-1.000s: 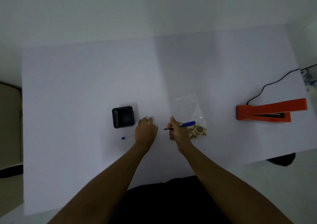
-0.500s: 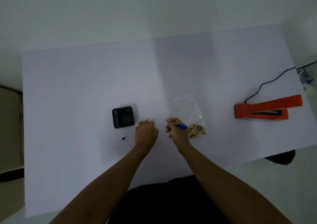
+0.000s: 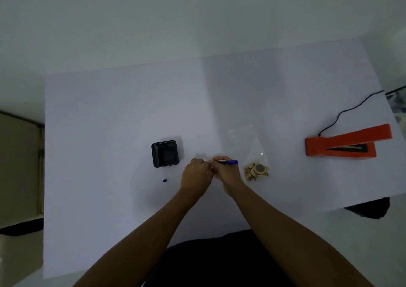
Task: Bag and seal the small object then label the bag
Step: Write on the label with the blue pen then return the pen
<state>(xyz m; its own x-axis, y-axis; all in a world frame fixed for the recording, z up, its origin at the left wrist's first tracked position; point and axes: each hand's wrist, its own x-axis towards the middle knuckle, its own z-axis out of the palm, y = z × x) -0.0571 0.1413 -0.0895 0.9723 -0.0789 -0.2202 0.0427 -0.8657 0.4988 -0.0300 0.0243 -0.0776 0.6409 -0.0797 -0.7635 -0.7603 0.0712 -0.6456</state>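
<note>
A clear plastic bag (image 3: 245,142) lies flat on the white table (image 3: 109,121), with the small tan object (image 3: 257,171) inside its near end. My right hand (image 3: 226,173) sits just left of the bag, shut on a blue pen (image 3: 229,162) that points left to right. My left hand (image 3: 195,174) touches it from the left, fingers curled. A small pale label (image 3: 201,156) shows faintly at those fingertips, though the grip on it is hard to make out.
A black square holder (image 3: 165,156) stands left of my hands, with a blue pen cap (image 3: 165,180) on the table in front of it. An orange heat sealer (image 3: 342,143) with a black cord (image 3: 351,108) sits at the right edge.
My right hand has moved left with the pen until it meets my left hand. The bag and the tan object stayed put.
</note>
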